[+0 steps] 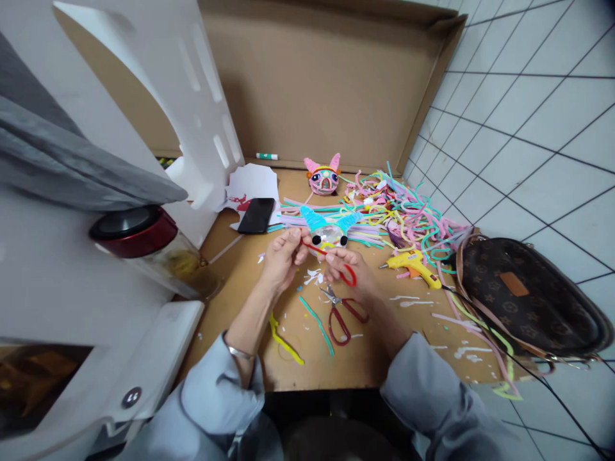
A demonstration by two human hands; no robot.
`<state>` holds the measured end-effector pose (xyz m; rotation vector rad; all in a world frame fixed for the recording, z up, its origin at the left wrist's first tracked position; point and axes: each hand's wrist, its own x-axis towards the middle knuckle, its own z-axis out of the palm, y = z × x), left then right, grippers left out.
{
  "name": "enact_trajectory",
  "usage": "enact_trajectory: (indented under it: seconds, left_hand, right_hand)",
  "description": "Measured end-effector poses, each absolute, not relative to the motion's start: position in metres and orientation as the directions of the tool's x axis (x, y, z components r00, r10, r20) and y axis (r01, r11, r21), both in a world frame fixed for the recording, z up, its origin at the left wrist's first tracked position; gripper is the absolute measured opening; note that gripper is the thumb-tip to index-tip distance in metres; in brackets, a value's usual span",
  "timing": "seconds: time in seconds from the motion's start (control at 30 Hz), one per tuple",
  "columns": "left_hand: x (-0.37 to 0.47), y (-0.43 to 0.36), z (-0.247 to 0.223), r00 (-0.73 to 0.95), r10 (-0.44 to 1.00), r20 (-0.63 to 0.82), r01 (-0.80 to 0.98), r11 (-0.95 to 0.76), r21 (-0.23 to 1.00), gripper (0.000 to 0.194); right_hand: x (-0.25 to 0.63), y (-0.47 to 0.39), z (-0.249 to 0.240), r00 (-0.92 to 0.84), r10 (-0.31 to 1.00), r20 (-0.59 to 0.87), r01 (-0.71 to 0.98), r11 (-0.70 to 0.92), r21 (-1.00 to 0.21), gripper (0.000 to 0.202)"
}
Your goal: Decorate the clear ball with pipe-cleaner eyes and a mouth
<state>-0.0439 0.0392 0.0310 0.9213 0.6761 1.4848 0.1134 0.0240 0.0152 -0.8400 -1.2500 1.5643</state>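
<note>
A red pipe cleaner [314, 248] stretches between my two hands over the middle of the table. My left hand [282, 257] pinches one end of it. Closed on its other part is my right hand [353, 269], where the red length bends into a loop. Just beyond the fingers stands a clear animal-like figure [329, 234] with blue ears, black round eyes and a yellow strip, partly covered by my hands. Red-handled scissors [339, 314] lie below my right hand, blades slightly apart. A teal pipe cleaner [317, 325] and a yellow pipe cleaner [283, 339] lie nearer me.
Behind sits a pink-eared figure [323, 177]. Many pipe cleaners [408, 218] heap at back right, beside a yellow glue gun [412, 264] with a cord and a brown bag [533, 294]. At left are a phone [257, 216] and a lidded bottle [154, 250].
</note>
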Motion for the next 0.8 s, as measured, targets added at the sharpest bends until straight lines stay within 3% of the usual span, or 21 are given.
enact_trajectory:
  seconds: [0.2, 0.53, 0.67, 0.8]
  left_hand:
    - [-0.043, 0.038, 0.032, -0.014, 0.997, 0.073, -0.652, -0.064, 0.755, 0.037]
    - [-0.057, 0.044, 0.036, -0.258, 0.965, 0.040, -0.701, -0.215, 0.680, 0.030]
    - [-0.071, 0.050, 0.039, -0.420, 0.906, 0.050, -0.634, -0.333, 0.698, 0.026]
    - [-0.077, 0.053, 0.037, -0.640, 0.744, 0.191, -0.354, -0.506, 0.786, 0.021]
  right_hand:
    - [0.105, 0.014, 0.014, -0.349, 0.937, -0.001, -0.184, -0.070, -0.980, 0.037]
    - [0.101, 0.010, 0.008, -0.448, 0.894, -0.014, -0.034, -0.032, -0.999, 0.037]
    - [0.113, 0.011, 0.017, -0.470, 0.883, -0.015, 0.060, 0.014, -0.998, 0.041]
    - [0.124, 0.014, 0.030, -0.464, 0.885, 0.049, 0.125, 0.120, -0.985, 0.040]
